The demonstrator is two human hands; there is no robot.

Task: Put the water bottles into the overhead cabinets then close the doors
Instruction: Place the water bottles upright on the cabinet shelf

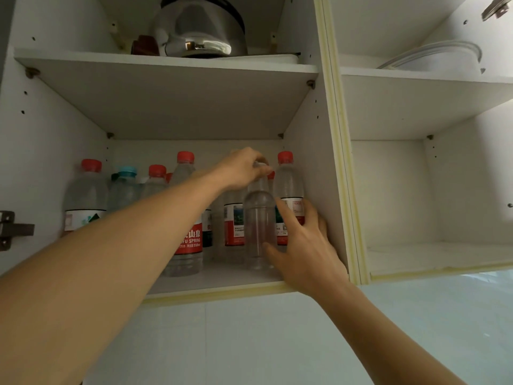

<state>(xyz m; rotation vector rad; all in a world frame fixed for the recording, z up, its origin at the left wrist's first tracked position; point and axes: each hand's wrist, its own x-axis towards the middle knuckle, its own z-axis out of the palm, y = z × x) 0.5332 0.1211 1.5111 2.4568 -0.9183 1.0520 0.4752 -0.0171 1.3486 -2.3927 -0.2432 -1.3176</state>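
**Clear bottle held upright in the lower left cabinet**

The left forearm crosses the front of the bottle row and hides the lower halves of several bottles; a red label (191, 240) shows only its right part, with "FU SPRING" readable. Small bottles behind the front row show only caps and shoulders, and how many stand there cannot be told. The cap of the clear bottle (259, 218) is covered by the left hand (241, 169), so its colour cannot be made out. A hinge (11, 229) at the left edge is cut off by the frame, and the cabinet doors are out of view.

The clear bottle has no label and stands upright on the lower shelf (222, 279) of the left cabinet, near the front right, its long axis vertical and its neck pointing up. The left hand's fingers curl down over its top and pinch the cap. The right hand (302, 245) is spread with fingers nearly straight, the thumb against the bottle's lower side and the other fingers reaching past it towards a red-capped bottle (288, 190) by the cabinet's right wall; whether they touch it cannot be told.

On the upper shelf sits a shiny kettle (200, 31), its top cut off. The right cabinet holds a white bowl (438, 58) on its upper shelf.
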